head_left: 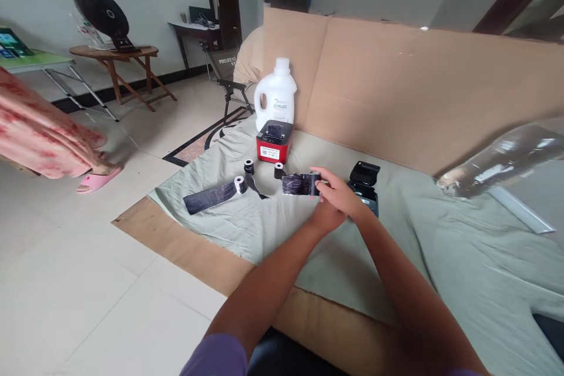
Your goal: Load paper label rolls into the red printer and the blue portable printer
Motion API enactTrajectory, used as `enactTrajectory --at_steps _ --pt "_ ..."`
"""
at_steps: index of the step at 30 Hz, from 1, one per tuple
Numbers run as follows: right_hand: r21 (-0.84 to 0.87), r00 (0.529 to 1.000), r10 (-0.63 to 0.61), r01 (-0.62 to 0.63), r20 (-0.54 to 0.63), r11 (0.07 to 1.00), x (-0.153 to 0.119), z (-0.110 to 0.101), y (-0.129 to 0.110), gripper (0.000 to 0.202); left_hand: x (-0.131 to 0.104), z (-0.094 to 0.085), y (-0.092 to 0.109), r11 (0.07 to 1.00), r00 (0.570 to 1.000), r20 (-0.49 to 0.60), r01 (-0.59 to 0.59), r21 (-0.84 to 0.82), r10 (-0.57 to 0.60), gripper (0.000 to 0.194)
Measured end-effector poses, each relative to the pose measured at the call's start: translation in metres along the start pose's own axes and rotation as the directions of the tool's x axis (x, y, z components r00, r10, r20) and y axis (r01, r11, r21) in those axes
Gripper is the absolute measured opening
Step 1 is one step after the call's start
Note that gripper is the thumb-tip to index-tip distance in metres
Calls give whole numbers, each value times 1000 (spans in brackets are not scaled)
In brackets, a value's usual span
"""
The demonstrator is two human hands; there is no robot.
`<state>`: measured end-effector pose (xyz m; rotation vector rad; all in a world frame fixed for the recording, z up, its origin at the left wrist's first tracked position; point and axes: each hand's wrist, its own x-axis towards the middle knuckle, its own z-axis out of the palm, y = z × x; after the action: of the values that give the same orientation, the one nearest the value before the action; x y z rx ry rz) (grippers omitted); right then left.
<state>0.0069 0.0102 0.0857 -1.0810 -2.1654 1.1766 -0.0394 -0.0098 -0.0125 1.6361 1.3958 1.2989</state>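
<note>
Both my hands meet over the grey-green cloth at the end of a blackened paper strip [296,184], which stretches leftward from them with pale streaks on it. My right hand [339,192] lies on top, its fingers bent around the rolled end of the paper roll. Below it, my left hand [328,217] is closed at the same end, most of its fingers hidden. Just right of the hands, a small dark printer [365,179] stands with its lid up. A red and black printer [275,142] sits farther back, with a piece of dark paper at its top.
A small paper roll [278,170] stands near the strip's left end. Another roll [249,167] stands farther left, and an unwound roll [211,196] trails a dark strip. Behind are a white jug [282,97] and a cardboard panel [374,82]. A person's pink slipper [99,180] is at left.
</note>
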Motion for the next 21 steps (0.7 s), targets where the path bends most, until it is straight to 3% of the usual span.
enactTrajectory --at_steps 2,5,10,12,15,18,21 --pt "97 999 22 -17 -48 995 -15 -26 4 50 -2 -3 4 998 998 55 1 57 -5 26" --pt "92 992 36 -25 -120 995 -36 -68 16 39 -5 -7 9 990 994 104 7 139 -22 28" --pt "-44 996 12 -16 -90 999 -60 -124 55 41 -11 -13 16 986 987 140 -101 134 82 68" --pt "-78 995 0 -8 -99 997 -61 -133 73 40 -14 -12 19 972 979 156 -161 172 134 72" --pt "-133 990 -36 19 -133 991 -56 -136 95 33 -17 -8 22 933 961 169 -258 251 220 57" --pt "-215 984 -76 40 -160 976 -51 -134 107 32 -18 -4 23 899 946 164 -319 298 281 38" --pt "-327 978 -75 6 -197 945 -47 -134 112 32 -16 -1 22 892 949 112 -314 326 293 33"
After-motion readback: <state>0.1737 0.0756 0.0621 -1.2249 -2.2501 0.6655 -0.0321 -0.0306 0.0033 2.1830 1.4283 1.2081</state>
